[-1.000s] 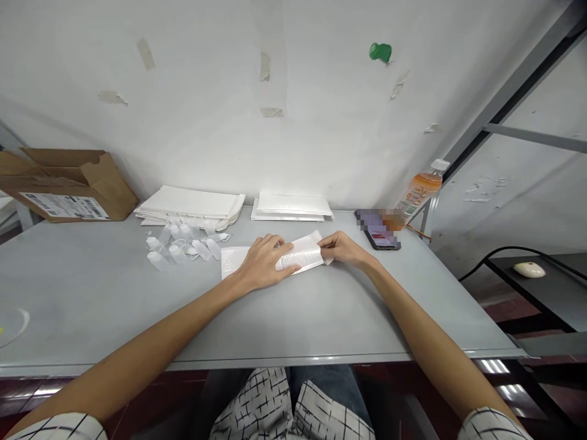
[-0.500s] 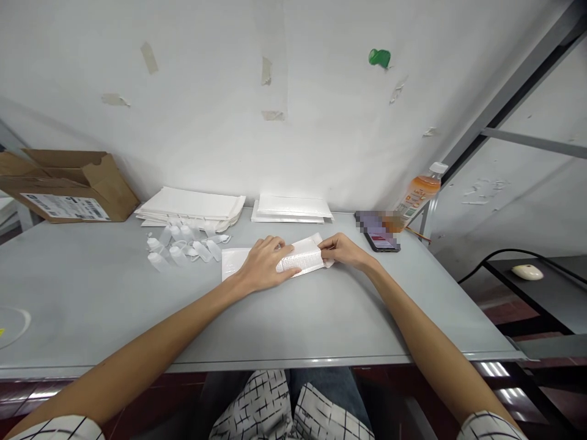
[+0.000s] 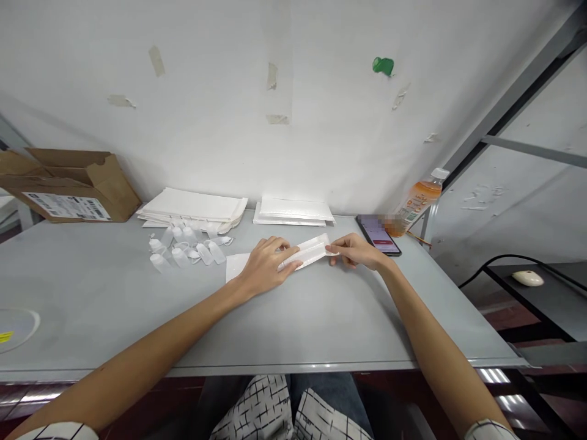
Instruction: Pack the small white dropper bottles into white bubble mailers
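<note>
Head feed is my only view, looking down on a grey table. A folded white pouch lies mid-table, its near end over a flat white sheet. My left hand curls over that end, pressing it down in a firm hold. My right hand meets the far end at the fingertips; I cannot tell whether they pinch it or only touch it. Clear plastic bottles sit just left, with white mailers and a second stack behind. A phone and drink bottle stand far right. With so light a right-hand contact, the pouch could spring open or slide off the sheet. A wide left-hand slip could scatter the bottles.
</note>
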The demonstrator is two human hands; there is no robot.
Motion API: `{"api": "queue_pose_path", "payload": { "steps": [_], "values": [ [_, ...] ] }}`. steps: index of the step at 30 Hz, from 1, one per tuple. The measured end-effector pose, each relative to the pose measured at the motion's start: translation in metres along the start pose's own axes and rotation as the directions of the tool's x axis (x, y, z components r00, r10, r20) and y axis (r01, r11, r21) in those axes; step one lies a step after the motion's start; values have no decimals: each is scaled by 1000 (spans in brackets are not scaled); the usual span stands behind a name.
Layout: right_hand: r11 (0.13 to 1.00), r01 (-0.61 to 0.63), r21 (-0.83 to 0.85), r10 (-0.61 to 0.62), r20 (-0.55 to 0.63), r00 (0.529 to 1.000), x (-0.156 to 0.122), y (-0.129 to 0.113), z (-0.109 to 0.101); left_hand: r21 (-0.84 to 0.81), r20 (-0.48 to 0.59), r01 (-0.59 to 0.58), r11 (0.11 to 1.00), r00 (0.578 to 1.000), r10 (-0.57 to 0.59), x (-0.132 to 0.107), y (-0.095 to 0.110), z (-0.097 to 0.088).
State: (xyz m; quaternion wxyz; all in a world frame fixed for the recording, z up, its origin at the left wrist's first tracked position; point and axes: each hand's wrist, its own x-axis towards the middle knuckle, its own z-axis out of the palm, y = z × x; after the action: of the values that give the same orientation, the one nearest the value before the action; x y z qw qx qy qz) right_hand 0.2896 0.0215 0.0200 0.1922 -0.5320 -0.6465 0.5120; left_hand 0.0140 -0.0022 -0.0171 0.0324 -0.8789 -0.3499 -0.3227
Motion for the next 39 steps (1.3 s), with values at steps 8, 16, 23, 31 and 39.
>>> {"api": "queue_pose_path", "payload": {
  "steps": [8,16,23,31,39],
  "values": [
    [975,191,116,-157,-249,956,-11,-5,-17,-31,-11,-10,999,1000,10,5,7,-9],
    [924,306,229,-182,-440,880,-9,-4,-22,-63,240,153,986,962,-133,5,-5,-7],
    [837,514,190,-333,-569,752,-9,-17,-7,-246,95,281,928,960,-265,5,2,-7],
    [865,499,52,-388,-562,731,-4,-20,14,-409,28,285,867,953,-301,3,0,1],
    [883,468,-12,-379,-606,699,1,-12,13,-488,128,344,802,937,-324,8,2,-7]
  ]
}}
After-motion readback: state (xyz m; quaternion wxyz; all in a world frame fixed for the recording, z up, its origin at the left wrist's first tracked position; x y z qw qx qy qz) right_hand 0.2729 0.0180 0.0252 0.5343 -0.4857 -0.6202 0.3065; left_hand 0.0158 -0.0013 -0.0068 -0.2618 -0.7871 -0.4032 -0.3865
